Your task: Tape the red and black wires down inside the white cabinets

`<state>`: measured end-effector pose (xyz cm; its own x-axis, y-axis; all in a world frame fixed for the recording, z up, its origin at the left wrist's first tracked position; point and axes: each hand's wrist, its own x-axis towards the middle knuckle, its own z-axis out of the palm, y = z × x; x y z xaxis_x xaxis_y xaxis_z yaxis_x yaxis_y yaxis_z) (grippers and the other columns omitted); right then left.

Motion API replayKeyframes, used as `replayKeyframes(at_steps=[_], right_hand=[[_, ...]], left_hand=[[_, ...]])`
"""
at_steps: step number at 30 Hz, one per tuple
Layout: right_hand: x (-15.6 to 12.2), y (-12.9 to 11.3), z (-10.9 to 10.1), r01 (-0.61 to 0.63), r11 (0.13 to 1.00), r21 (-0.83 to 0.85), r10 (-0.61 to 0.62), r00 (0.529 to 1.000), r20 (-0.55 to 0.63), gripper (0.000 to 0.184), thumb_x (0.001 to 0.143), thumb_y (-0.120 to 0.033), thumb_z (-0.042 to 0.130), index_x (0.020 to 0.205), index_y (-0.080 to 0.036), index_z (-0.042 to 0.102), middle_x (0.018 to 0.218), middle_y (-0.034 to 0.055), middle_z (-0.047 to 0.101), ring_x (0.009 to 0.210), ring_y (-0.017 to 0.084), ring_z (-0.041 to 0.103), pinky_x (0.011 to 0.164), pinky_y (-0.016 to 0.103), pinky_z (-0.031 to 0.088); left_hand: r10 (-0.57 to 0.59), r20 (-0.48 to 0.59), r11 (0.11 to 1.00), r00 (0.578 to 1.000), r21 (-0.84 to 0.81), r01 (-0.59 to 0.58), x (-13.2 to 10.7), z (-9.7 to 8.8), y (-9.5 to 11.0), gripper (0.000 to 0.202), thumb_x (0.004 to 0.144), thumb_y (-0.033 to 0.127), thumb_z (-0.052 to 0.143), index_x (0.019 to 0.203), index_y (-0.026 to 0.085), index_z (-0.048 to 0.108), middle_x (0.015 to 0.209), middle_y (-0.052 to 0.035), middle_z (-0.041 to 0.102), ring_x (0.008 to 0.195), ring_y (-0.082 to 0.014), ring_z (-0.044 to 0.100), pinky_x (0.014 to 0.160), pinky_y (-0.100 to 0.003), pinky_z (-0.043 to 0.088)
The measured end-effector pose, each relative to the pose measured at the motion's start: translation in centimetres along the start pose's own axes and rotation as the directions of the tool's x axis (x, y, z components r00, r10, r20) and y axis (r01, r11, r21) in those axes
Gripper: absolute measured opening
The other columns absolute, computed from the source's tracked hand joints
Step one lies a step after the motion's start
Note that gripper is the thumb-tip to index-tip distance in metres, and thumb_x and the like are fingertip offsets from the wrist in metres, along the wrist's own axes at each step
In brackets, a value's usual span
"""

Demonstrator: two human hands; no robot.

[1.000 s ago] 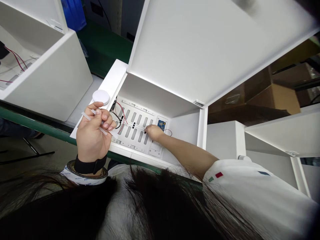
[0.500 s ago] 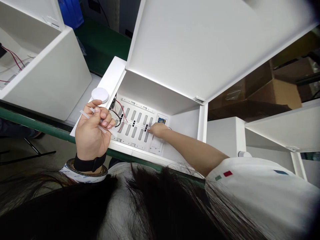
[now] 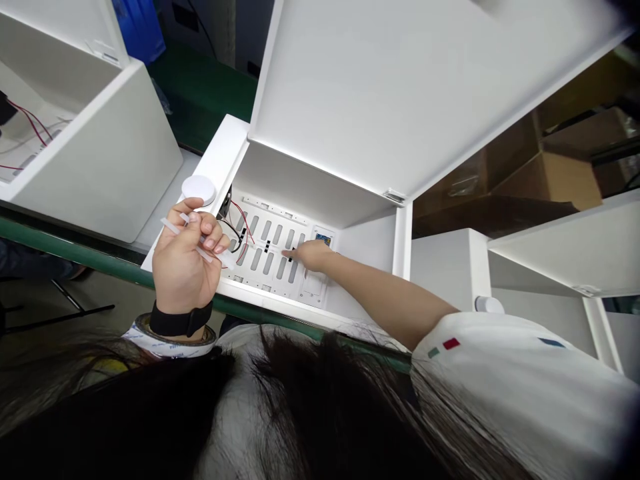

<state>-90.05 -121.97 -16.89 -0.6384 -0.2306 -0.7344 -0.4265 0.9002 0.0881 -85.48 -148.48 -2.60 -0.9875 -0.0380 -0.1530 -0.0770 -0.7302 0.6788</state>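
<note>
My left hand (image 3: 183,263) is closed round thin translucent white strips (image 3: 170,225); their ends stick out between the fingers. It is near the left end of an open white box (image 3: 235,163), beside a round white knob (image 3: 199,190). Inside the box, my right hand (image 3: 313,255) reaches over a white slotted panel (image 3: 280,230), index finger stretched out, its tip at the middle row of small black pieces (image 3: 267,247). The other fingers are curled and partly hidden. Red and black wires (image 3: 243,217) lie at the panel's left end. A blue circuit board (image 3: 323,238) shows behind my right hand.
The box's lid (image 3: 380,87) stands raised. More white boxes stand at left (image 3: 110,153) and right (image 3: 440,267), on a green-edged bench (image 3: 90,250). A tape roll (image 3: 165,345) sits round my left wrist, below a black band. Cardboard boxes (image 3: 560,180) are behind on the right.
My right hand has moved slightly left along the panel, and its index finger now reaches further out. My left hand still holds the strips in nearly the same place.
</note>
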Motion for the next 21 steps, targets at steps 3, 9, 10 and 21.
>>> replayKeyframes(at_steps=[3,9,10,21], right_hand=[[-0.1,-0.5,-0.1,-0.064,0.998,-0.010,0.064,0.996,0.066,0.048,0.097,-0.026,0.038,0.145,-0.028,0.042,0.112,0.0154,0.065,0.097,0.030,0.064,0.081,0.035,0.042],[-0.8,-0.1,-0.2,-0.146,0.989,0.025,0.143,0.983,0.112,0.043,0.098,-0.037,0.038,0.132,-0.018,0.057,0.111,0.0212,0.066,0.106,0.032,0.060,0.087,0.042,0.040],[-0.9,0.1,0.0,-0.144,0.989,0.018,0.141,0.983,0.121,0.043,0.098,-0.037,0.038,0.131,-0.018,0.058,0.112,0.0209,0.066,0.107,0.032,0.059,0.088,0.043,0.040],[-4.1,1.2,-3.1,-0.110,0.969,0.221,0.129,0.989,-0.073,0.041,0.086,-0.018,0.059,0.126,-0.024,0.063,0.122,0.0126,0.063,0.109,0.029,0.059,0.087,0.037,0.047]], left_hand=[[-0.008,0.003,1.000,1.000,0.005,0.008,-0.1,0.1,0.1,0.019,0.089,0.003,0.039,0.092,0.017,0.052,0.064,0.0025,0.039,0.051,-0.0069,0.032,0.049,-0.018,0.033],[-0.016,0.012,1.000,1.000,0.001,0.016,-0.1,0.0,0.3,0.020,0.087,0.002,0.041,0.091,0.017,0.053,0.064,0.0026,0.039,0.051,-0.0069,0.034,0.049,-0.018,0.035],[-0.013,0.015,1.000,1.000,0.000,0.013,-0.1,0.0,0.2,0.020,0.087,0.002,0.042,0.091,0.017,0.053,0.065,0.0027,0.039,0.051,-0.0068,0.034,0.049,-0.018,0.035],[-0.058,-0.023,0.997,0.998,0.046,0.059,-0.1,0.0,0.3,0.009,0.091,0.015,0.046,0.090,0.020,0.053,0.063,0.0040,0.037,0.046,-0.0060,0.031,0.041,-0.016,0.030]])
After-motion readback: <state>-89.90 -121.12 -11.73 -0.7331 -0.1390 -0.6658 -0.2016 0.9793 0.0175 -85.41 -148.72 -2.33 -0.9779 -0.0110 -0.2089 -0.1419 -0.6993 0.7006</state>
